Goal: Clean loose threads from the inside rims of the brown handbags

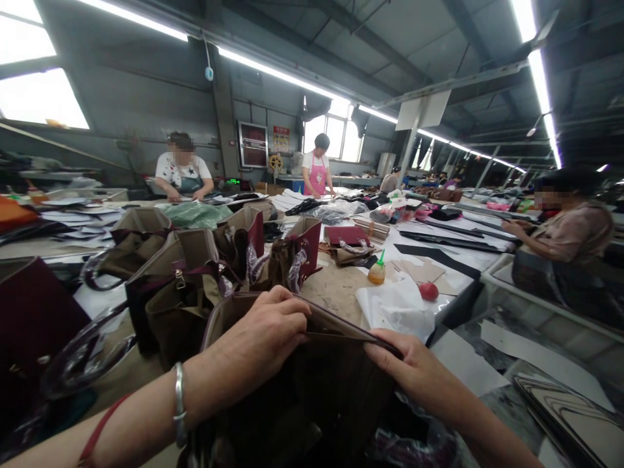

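Left hand (275,325): bent over the near bag's upper edge, which is grasped beneath curled fingers; a silver bangle (179,403) is worn at the wrist, a red cord (104,426) further up the forearm.

Right hand (404,357): closed on the right-hand corner of the same edge, pinched between thumb and fingers.

Open bag (312,383): one, dark olive-brown, beige inside the mouth; held up by both hands at the near side of the worktop (336,286). Lower part in shadow; details cannot be told.

Bags with olive and maroon parts (188,266): several, stood mouth-up beyond the left hand; some handles are wrapped in clear plastic.

Maroon bag (39,331): one, at the far left, partly cut off by the view.

Small maroon-flapped bag (347,237): one, laid beyond the group.

Squeeze bottle (377,273): one, green-nozzled, amber contents, upright.

White sheeting (397,305): crumpled, just beside a red rounded object (428,291).

Black strips (448,242): laid flat, further right.

Green plastic (197,214): crumpled, behind the bags.

White bin (550,318): at the right, near a seated person (570,227). Two more persons are seen across the worktop, one in a pink apron (319,175).
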Demonstrator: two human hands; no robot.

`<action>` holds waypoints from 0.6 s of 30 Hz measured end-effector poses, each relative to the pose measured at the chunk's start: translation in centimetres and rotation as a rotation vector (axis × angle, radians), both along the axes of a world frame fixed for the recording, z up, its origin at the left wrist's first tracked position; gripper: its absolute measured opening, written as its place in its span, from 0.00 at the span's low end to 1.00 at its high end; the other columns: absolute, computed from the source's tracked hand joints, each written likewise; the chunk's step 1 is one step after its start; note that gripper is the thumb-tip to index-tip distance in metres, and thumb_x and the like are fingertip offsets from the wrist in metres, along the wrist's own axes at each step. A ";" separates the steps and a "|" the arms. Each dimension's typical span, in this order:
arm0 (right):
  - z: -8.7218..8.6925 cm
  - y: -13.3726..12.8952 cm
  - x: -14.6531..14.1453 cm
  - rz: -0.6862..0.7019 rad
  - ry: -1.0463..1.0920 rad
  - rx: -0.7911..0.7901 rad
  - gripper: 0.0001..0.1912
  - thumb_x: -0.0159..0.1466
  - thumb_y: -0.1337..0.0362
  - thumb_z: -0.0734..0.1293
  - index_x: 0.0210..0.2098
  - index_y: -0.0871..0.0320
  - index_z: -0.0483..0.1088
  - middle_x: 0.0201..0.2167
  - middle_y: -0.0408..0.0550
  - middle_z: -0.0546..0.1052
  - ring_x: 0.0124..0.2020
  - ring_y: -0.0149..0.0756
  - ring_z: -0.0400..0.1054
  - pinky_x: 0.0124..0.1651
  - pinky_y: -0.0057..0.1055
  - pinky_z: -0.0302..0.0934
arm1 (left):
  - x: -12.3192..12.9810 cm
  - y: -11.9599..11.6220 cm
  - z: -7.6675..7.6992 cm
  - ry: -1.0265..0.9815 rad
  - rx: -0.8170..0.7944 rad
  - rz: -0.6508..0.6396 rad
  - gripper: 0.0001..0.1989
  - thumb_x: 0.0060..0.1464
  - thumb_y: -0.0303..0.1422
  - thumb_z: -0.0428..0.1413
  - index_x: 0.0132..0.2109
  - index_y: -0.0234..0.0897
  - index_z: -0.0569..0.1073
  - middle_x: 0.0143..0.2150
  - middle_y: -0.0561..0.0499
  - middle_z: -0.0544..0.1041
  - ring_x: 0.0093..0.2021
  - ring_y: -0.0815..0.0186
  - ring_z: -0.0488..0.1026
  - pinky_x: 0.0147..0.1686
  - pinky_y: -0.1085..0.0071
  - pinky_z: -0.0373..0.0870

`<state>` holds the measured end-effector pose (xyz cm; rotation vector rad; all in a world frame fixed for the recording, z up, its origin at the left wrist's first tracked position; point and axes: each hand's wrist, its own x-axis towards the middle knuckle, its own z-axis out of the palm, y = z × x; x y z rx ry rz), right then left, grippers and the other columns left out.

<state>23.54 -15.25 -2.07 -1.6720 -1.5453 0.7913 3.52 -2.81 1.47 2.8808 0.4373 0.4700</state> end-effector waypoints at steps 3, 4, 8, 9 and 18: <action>0.0 -0.1 -0.1 0.004 0.000 -0.005 0.18 0.61 0.55 0.57 0.40 0.61 0.68 0.29 0.45 0.71 0.30 0.33 0.62 0.31 0.26 0.57 | -0.1 0.2 -0.3 0.023 -0.050 0.007 0.09 0.55 0.30 0.44 0.30 0.36 0.67 0.32 0.52 0.70 0.38 0.66 0.60 0.42 0.69 0.59; 0.0 -0.2 -0.1 0.004 0.000 -0.010 0.18 0.61 0.55 0.57 0.40 0.61 0.68 0.29 0.45 0.71 0.30 0.33 0.62 0.30 0.26 0.57 | -0.1 0.2 -0.5 0.029 -0.061 0.022 0.09 0.55 0.30 0.44 0.30 0.36 0.66 0.31 0.52 0.69 0.38 0.66 0.60 0.41 0.69 0.59; 0.7 -0.2 -0.5 0.000 -0.012 -0.030 0.17 0.60 0.55 0.57 0.40 0.61 0.68 0.28 0.44 0.71 0.29 0.33 0.63 0.29 0.25 0.57 | -0.3 0.3 -0.6 0.012 -0.058 0.041 0.08 0.54 0.30 0.45 0.30 0.36 0.66 0.33 0.52 0.69 0.38 0.66 0.60 0.41 0.68 0.59; 1.0 -0.2 -0.6 0.003 -0.009 -0.032 0.17 0.60 0.56 0.58 0.41 0.60 0.68 0.29 0.44 0.71 0.30 0.34 0.63 0.30 0.26 0.57 | -0.4 0.3 -0.5 0.003 -0.054 0.034 0.07 0.54 0.30 0.45 0.31 0.36 0.66 0.33 0.52 0.69 0.39 0.66 0.59 0.42 0.68 0.58; 2.4 0.9 -2.0 0.067 -0.093 -0.040 0.14 0.61 0.58 0.57 0.36 0.60 0.69 0.29 0.43 0.71 0.31 0.34 0.63 0.31 0.26 0.56 | -0.3 0.9 -0.5 0.010 -0.129 0.128 0.08 0.53 0.31 0.47 0.29 0.36 0.68 0.32 0.51 0.67 0.36 0.67 0.62 0.38 0.72 0.60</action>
